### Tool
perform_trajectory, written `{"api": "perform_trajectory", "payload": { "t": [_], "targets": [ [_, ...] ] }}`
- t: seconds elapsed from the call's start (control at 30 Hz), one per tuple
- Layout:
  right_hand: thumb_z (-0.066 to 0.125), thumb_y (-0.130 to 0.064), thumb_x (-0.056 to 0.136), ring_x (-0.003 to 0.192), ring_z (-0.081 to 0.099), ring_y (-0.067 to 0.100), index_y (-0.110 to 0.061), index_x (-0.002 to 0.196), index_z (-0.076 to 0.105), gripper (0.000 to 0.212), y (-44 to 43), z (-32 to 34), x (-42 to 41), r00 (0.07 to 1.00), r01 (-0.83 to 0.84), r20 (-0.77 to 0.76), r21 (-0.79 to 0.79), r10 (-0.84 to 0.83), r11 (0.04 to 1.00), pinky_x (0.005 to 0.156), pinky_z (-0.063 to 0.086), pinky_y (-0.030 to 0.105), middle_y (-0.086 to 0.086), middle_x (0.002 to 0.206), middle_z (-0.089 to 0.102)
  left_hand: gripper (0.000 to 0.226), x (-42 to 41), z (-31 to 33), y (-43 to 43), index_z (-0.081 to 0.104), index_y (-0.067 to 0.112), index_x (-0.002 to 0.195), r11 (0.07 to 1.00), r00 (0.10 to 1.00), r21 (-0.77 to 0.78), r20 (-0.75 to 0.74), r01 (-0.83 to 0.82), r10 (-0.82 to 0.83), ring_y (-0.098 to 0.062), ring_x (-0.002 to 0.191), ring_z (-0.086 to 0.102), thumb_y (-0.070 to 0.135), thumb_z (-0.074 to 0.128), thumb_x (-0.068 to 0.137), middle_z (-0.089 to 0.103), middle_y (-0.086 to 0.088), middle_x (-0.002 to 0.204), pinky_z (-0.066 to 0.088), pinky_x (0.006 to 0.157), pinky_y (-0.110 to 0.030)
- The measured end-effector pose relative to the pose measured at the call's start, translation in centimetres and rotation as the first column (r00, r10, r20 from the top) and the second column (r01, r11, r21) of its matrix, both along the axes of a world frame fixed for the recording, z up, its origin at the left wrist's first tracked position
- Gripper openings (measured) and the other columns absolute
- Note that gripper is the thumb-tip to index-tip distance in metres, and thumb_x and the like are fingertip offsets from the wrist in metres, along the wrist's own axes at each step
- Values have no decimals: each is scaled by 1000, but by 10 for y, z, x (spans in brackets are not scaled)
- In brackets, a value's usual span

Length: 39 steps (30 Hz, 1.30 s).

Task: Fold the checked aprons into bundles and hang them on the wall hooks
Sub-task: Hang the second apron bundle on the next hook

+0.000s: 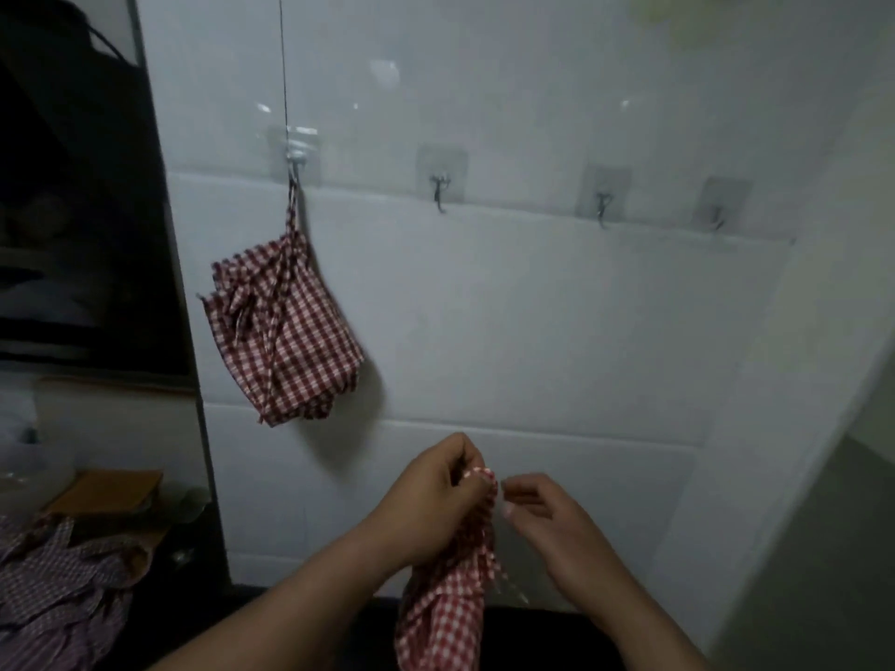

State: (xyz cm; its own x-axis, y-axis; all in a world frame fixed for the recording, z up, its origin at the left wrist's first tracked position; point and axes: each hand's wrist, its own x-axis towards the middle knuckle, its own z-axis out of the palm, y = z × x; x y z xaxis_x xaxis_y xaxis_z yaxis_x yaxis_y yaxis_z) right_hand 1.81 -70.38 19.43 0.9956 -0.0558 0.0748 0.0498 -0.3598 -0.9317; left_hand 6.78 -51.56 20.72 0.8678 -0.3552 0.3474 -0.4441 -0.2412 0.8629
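Checked apron [443,617], top pinched in left hand [426,501] fingers (right hand [557,530] beside)

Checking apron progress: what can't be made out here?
Head view only:
Held apron: lower part cut off by the bottom edge, so its fold is unclear.
Right hand: motion blur hides whether its fingers pinch a strap.
Pile at lower left: dark, cut by the edge; count unknown.
Hung bundle: its loop on the first hook is too small to see.

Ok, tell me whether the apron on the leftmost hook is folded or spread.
Folded: the apron hangs from the hook as a compact bundle.
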Motion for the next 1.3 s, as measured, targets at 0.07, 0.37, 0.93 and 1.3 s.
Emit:
{"api": "perform_trajectory", "payload": {
  "t": [0.07,0.37,0.93,1.3],
  "targets": [
    [61,-16,98,96,71,13,-20,98,73,13,6,37,12,991,-115,65,-89,121,989,84,52,30,-3,97,77,11,1,25,-3,59,24,88,999,992,44,121,-24,18,-6,75,59,25,64,97,64,1,82,50,71,-31],
    [65,-11,91,109,70,8,-28,106,78,26,12,168,41,876,-415,85,-367,475,832,93,53,29,-9,110,78,8,12,129,10,72,27,103,984,920,138,389,-110,48,-7,76,68,27,67,97,73,6,83,53,70,-27],
    [56,-31,93,72,61,15,-21,71,61,24,61,232,93,905,222,408,-697,123,682,66,51,34,-7,76,65,28,42,186,43,68,6,96,987,992,-105,-7,-123,122,-12,75,70,34,71,98,74,-6,84,58,74,-32],
    [60,-24,93,72,61,10,-26,82,61,11,45,201,90,911,7,336,-594,240,805,64,48,31,-6,80,66,19,53,189,50,61,-6,104,995,997,99,-71,-29,37,-19,78,68,13,64,98,72,-23,91,55,71,-29]
  ]
}}
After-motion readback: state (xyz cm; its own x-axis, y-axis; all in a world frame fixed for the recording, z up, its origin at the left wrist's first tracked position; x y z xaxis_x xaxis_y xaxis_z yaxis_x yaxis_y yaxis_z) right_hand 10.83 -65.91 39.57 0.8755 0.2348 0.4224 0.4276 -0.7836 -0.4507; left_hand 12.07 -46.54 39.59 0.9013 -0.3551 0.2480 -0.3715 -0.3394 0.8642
